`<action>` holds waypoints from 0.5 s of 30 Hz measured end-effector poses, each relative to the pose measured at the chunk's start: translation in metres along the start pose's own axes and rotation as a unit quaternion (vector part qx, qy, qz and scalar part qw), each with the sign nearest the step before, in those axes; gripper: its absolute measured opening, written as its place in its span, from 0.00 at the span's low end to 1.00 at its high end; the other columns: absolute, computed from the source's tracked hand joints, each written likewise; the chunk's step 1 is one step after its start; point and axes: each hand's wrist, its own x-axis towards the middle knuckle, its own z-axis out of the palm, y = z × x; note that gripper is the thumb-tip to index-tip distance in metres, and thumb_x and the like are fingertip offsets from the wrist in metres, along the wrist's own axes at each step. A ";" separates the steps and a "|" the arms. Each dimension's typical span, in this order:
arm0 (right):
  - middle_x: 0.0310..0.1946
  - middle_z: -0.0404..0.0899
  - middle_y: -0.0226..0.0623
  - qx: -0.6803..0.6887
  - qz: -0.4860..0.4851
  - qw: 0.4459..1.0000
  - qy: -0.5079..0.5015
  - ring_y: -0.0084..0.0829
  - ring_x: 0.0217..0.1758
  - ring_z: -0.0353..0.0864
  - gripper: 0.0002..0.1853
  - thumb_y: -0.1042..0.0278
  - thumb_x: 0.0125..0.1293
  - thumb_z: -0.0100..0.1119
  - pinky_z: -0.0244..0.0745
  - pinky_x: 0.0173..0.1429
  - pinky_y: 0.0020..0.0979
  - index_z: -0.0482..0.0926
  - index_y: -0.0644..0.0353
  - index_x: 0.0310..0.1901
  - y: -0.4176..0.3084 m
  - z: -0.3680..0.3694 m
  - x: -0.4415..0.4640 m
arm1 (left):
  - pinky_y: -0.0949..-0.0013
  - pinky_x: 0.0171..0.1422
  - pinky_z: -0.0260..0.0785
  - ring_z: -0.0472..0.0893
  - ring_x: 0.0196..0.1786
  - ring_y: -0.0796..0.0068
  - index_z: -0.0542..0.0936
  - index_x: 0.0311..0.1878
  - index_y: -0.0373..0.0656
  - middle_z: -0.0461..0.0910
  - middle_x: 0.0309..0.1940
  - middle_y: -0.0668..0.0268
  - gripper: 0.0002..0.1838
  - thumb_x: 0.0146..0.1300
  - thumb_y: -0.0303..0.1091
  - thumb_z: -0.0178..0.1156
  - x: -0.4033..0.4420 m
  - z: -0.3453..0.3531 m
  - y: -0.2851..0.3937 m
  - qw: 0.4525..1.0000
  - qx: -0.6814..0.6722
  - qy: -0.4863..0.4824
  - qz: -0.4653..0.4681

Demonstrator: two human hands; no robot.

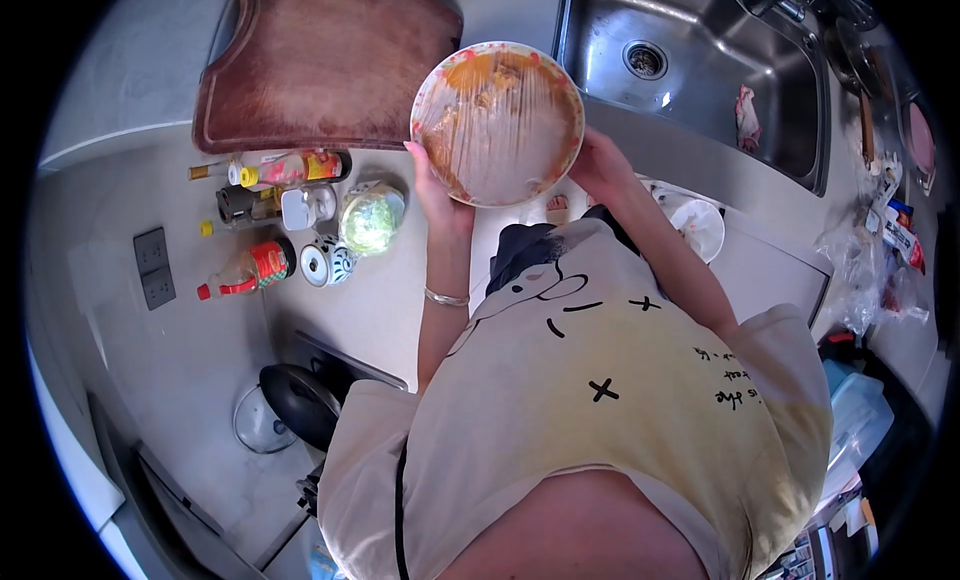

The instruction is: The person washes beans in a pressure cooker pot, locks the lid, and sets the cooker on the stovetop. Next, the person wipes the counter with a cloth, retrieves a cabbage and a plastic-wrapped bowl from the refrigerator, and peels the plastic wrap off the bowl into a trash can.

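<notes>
A round plate (pixel 500 145) with a patterned rim is held up between both hands, in front of my body. Clear plastic wrap is stretched over it with creases, and orange-brown food shows through at its upper part. On the left side, my left hand (pixel 442 192) grips the rim, with the thumb up along the edge. Around the lower right edge my right hand (pixel 602 166) is closed, its fingers mostly hidden beneath the plate. A wooden cutting board (pixel 325 70) lies just beyond the plate to the left.
To the right is a steel sink (pixel 690 110) with a pinkish cloth (pixel 747 118) in it. Several bottles (pixel 245 270), a patterned jar (pixel 326 261) and a plastic-wrapped green vegetable (pixel 372 220) occupy the left counter. A dark pan (pixel 300 405) and plastic bags (pixel 855 270) lie further out.
</notes>
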 end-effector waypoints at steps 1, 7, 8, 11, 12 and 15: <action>0.50 0.71 0.35 -0.005 -0.017 1.000 0.006 0.27 0.53 0.69 0.16 0.66 0.64 0.43 0.61 0.61 0.34 0.68 0.61 0.52 0.003 -0.003 0.002 | 0.59 0.66 0.54 0.61 0.63 0.63 0.57 0.63 0.43 0.60 0.62 0.59 0.32 0.65 0.57 0.33 0.002 -0.003 -0.001 1.000 -0.002 -0.004 -0.001; 0.49 0.72 0.31 -0.081 -0.101 0.990 0.063 0.25 0.52 0.70 0.16 0.62 0.65 0.43 0.62 0.59 0.32 0.68 0.57 0.52 0.013 -0.010 0.006 | 0.59 0.65 0.54 0.62 0.63 0.62 0.57 0.63 0.42 0.61 0.61 0.59 0.32 0.65 0.57 0.33 0.009 -0.009 -0.006 1.000 -0.001 -0.010 0.006; 0.48 0.73 0.30 -0.101 -0.103 0.987 0.075 0.24 0.51 0.71 0.16 0.61 0.65 0.43 0.63 0.58 0.31 0.68 0.56 0.52 0.010 -0.009 0.004 | 0.59 0.65 0.55 0.62 0.63 0.62 0.57 0.63 0.42 0.61 0.61 0.59 0.32 0.65 0.57 0.33 0.011 -0.010 -0.008 1.000 0.001 -0.010 0.009; 0.46 0.74 0.29 -0.086 -0.054 0.993 0.060 0.22 0.50 0.71 0.18 0.55 0.66 0.42 0.64 0.56 0.29 0.69 0.55 0.52 -0.002 -0.005 0.000 | 0.59 0.65 0.54 0.62 0.62 0.62 0.58 0.63 0.41 0.61 0.61 0.58 0.32 0.65 0.57 0.33 0.013 -0.010 -0.009 1.000 -0.002 -0.016 0.018; 0.46 0.74 0.28 -0.069 -0.029 0.996 0.045 0.21 0.49 0.72 0.18 0.54 0.66 0.42 0.65 0.55 0.28 0.69 0.54 0.52 -0.006 -0.003 -0.002 | 0.59 0.65 0.54 0.62 0.62 0.62 0.58 0.62 0.41 0.61 0.61 0.58 0.32 0.65 0.57 0.33 0.014 -0.010 -0.009 1.000 -0.006 -0.018 0.011; 0.35 0.75 0.26 -0.064 -0.036 0.996 0.054 0.20 0.40 0.72 0.17 0.50 0.65 0.45 0.65 0.47 0.24 0.74 0.55 0.43 -0.010 0.012 -0.010 | 0.60 0.65 0.54 0.62 0.62 0.63 0.58 0.62 0.41 0.61 0.61 0.58 0.32 0.65 0.57 0.33 0.016 -0.010 -0.009 0.999 -0.013 -0.031 0.000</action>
